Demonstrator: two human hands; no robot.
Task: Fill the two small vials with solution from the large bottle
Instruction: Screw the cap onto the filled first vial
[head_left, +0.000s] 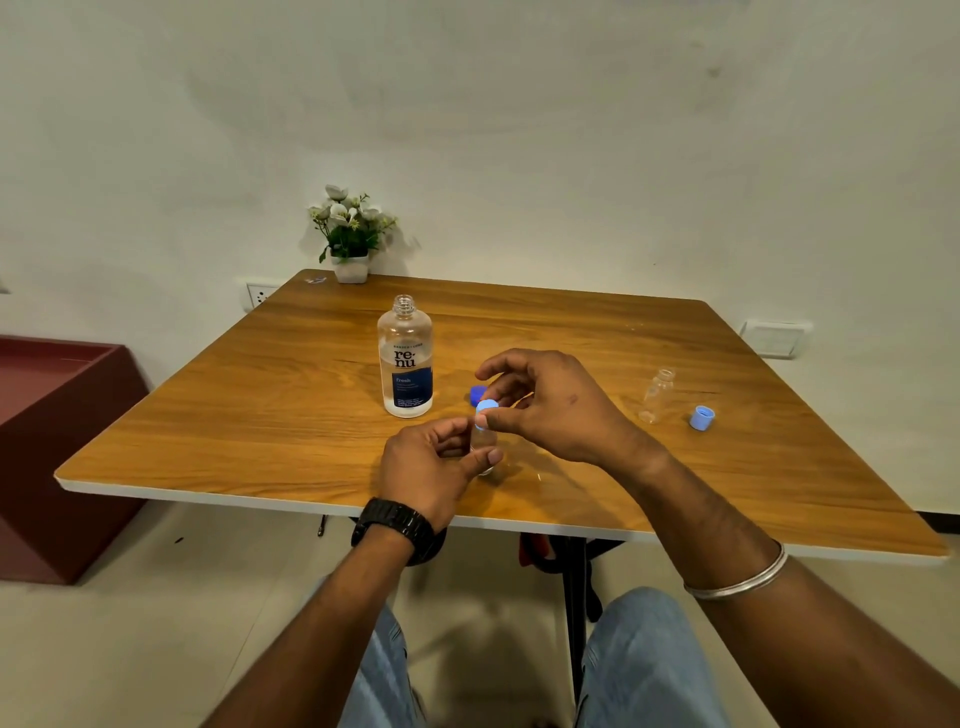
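Note:
The large clear bottle (405, 358) with a blue "renu fresh" label stands uncapped in the middle of the wooden table (260, 415). Its dark blue cap (476, 395) lies just right of it, partly hidden by my right hand. My left hand (434, 467) grips a small clear vial (484, 441) that stands near the table's front edge. My right hand (545, 405) pinches the light blue cap (486, 413) on top of that vial. A second small vial (657, 396) stands uncapped at the right, with its light blue cap (702, 418) lying beside it.
A small white pot of white flowers (351, 234) stands at the table's back edge against the wall. A dark red cabinet (57, 447) is on the floor to the left. The table's front edge is close to my knees.

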